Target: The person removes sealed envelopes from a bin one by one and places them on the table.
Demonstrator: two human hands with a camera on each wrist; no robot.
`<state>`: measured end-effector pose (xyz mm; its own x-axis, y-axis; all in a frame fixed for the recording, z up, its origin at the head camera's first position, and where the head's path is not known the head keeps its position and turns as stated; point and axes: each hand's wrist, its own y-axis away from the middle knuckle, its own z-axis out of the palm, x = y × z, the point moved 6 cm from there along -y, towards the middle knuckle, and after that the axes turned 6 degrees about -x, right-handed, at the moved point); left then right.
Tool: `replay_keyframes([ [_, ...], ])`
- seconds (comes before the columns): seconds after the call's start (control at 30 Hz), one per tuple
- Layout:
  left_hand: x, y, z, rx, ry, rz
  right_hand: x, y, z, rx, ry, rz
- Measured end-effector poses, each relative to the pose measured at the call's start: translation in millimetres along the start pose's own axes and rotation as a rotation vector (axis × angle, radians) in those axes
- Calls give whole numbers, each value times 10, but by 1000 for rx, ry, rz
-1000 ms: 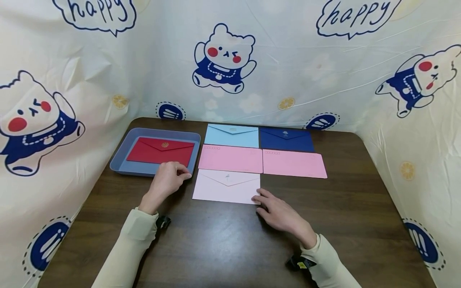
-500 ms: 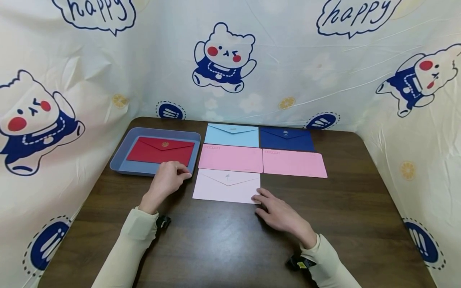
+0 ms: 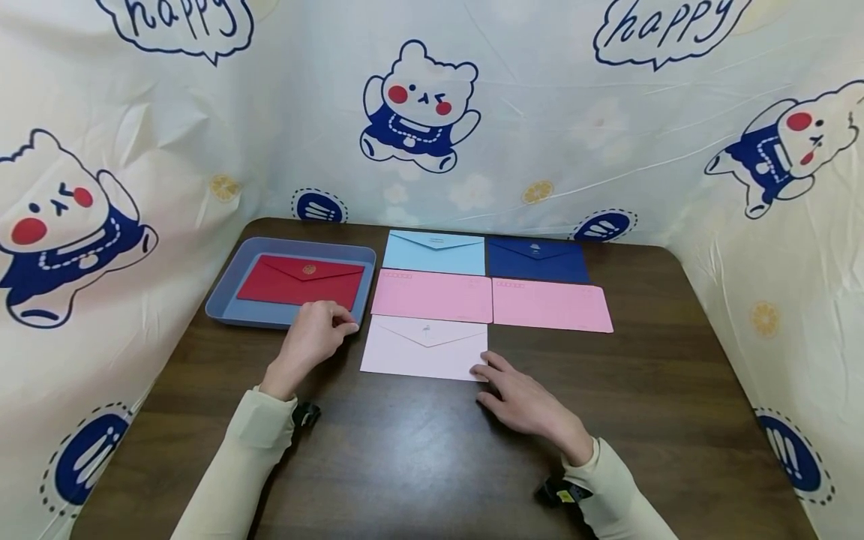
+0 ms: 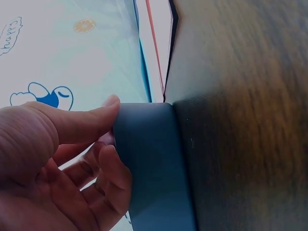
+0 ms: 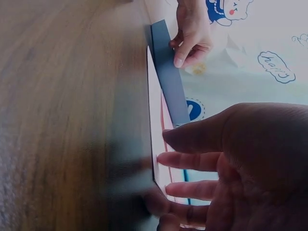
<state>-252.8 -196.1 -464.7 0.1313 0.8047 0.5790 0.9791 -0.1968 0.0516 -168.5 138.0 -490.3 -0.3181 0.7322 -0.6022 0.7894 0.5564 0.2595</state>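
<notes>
A blue-grey tray [image 3: 226, 296] stands at the back left with a red envelope [image 3: 297, 285] lying in it. My left hand [image 3: 316, 334] is at the tray's near right corner. Its thumb and curled fingers pinch the rim, as the left wrist view shows against the tray wall [image 4: 151, 163]. To the right of the tray lies a pale pinkish-white envelope [image 3: 421, 351], flap side up. My right hand [image 3: 523, 397] has its fingers spread and relaxed, with the fingertips at this envelope's near right corner. Nothing is gripped by that hand.
Behind the pale envelope lie two pink envelopes [image 3: 432, 296] side by side. Farther back are a light blue envelope [image 3: 435, 259] and a dark blue envelope [image 3: 538, 264]. All rest on a dark wooden table [image 3: 405, 465], with a printed cloth [image 3: 526, 135] hanging around its back and sides.
</notes>
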Motion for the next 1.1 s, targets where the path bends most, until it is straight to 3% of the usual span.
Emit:
replay_keyframes([
  [0.27,-7,3,-6,7,-19,3,-48,-24,-4,31,-8,-38],
  [0.77,35,-11,-21,-20,-47,31,-95,-32,21,13,-49,-124],
  [0.93,36,-20,-94,2,-47,31,-109,-50,6,32,-63,-131],
  [1.1,-28,-60,-187,8,-90,-11,-112,-58,-4,42,-61,-137],
])
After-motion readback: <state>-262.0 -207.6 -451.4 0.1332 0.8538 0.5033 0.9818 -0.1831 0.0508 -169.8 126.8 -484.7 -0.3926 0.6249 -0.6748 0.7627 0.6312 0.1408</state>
